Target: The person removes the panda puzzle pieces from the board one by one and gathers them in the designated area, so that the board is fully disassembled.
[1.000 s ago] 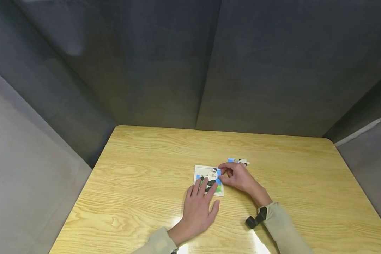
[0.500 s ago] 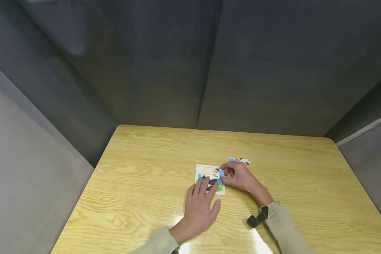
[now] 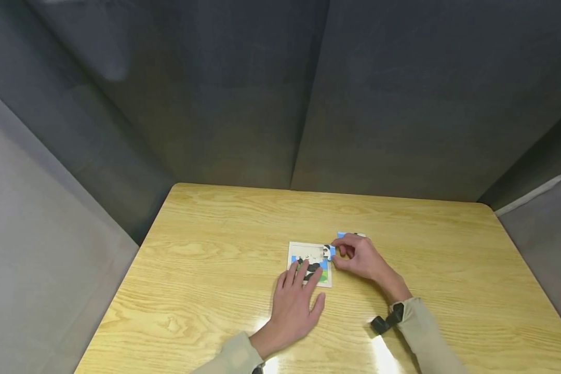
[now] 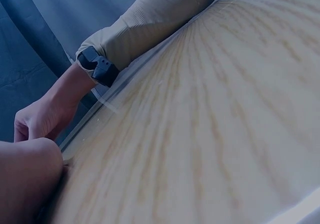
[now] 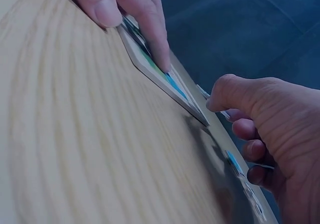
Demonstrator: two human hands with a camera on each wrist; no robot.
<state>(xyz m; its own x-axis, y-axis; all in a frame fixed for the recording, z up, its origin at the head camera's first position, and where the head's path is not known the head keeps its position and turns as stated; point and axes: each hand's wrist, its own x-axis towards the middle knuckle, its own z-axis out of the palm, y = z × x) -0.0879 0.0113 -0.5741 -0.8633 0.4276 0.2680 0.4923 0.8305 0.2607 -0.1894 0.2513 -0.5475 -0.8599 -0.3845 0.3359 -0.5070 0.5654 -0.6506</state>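
Observation:
A square panda jigsaw puzzle [image 3: 327, 284] in a pale frame lies on the wooden table. My left hand [image 3: 293, 306] rests on its lower part with fingers spread and straight, covering some of the picture. Between thumb and forefinger, my right hand [image 3: 362, 259] pinches a puzzle piece [image 3: 328, 251] with part of a panda's face and blue on it. That piece is raised over the frame's upper right corner. Bare pale backing [image 3: 304, 250] shows along the top of the frame. In the right wrist view, the right thumb [image 5: 225, 93] hides most of the piece.
Loose puzzle pieces [image 3: 341, 235], blue and black-and-white, lie just behind the right hand and are partly covered by it. A dark curtain [image 3: 224, 104] hangs beyond the table's far edge. Grey panels stand at both sides of the wooden table [image 3: 205, 249].
My right hand has lifted the panda-face piece out of the puzzle's upper right area and shifted slightly right, uncovering backing there. The left hand stays in place on the puzzle.

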